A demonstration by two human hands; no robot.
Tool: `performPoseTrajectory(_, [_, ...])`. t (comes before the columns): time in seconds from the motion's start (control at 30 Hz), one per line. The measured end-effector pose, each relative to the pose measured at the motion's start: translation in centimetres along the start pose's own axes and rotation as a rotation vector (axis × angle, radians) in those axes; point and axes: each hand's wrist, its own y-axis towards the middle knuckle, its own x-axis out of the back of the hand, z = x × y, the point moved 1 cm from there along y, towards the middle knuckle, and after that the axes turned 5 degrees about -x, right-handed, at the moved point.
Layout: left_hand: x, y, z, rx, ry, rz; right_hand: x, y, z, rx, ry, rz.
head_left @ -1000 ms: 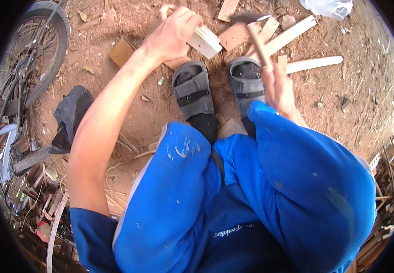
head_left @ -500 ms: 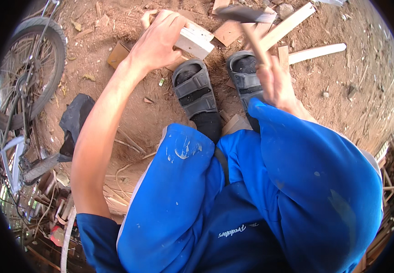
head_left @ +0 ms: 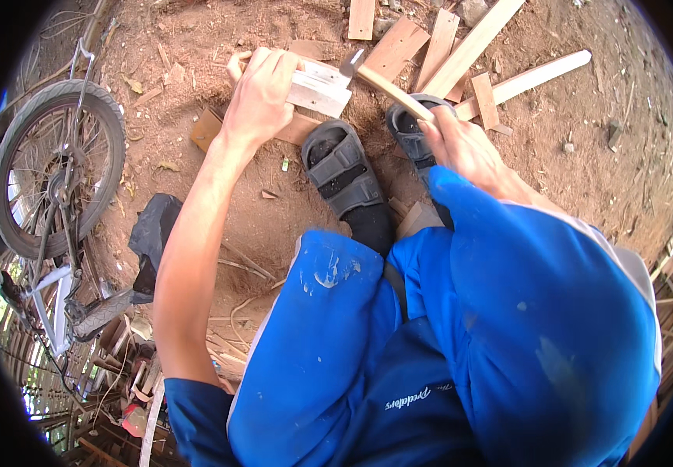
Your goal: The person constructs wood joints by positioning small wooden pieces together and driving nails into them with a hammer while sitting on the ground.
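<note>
My left hand (head_left: pixel 259 101) is closed around a pale wooden block (head_left: pixel 317 93) with holes in it, lying over brown board pieces. In my right hand (head_left: pixel 453 144) is the wooden handle (head_left: pixel 383 86) of a hatchet-like tool, whose metal head (head_left: pixel 350 64) is at the block's right end; whether it touches is unclear. Two dark sandals (head_left: pixel 336 167) are on my feet just below the block. Several loose planks (head_left: pixel 476 39) lie beyond and to the right, some crossing one another.
A bicycle (head_left: pixel 56 167) stands along the left, with a black plastic sheet (head_left: pixel 154 245) beside it. Scrap wood and sticks (head_left: pixel 126 366) are piled at the lower left and right edges. The ground (head_left: pixel 601 171) is dirt with small stones and chips.
The tool has swung down and left, from raised at the right to beside the block. My left hand stays on the block. The whole scene sits lower in the picture.
</note>
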Motion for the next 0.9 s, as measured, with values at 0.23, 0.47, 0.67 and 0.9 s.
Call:
performPoseTrajectory(0.23, [1.2, -0.1, 0.0, -0.028, 0.001, 0.073, -0.1, 0.4, -0.5, 0.017, 0.015, 0.021])
performPoseTrajectory(0.47, [3.7, -1.3, -1.3, -0.034, -0.095, 0.077, -1.2, 0.3, -1.8, -0.008, 0.043, 0.009])
performPoseTrajectory(0.67, [2.8, -2.8, -2.4, 0.181, -0.091, -0.329, 0.0, 0.8, -0.9, 0.051, 0.189, -0.023])
performPoseTrajectory(0.9, [2.3, -0.1, -4.4, 0.452, -0.002, -0.359, 2.1, 2.4, 1.1, 0.16, 0.235, 0.046])
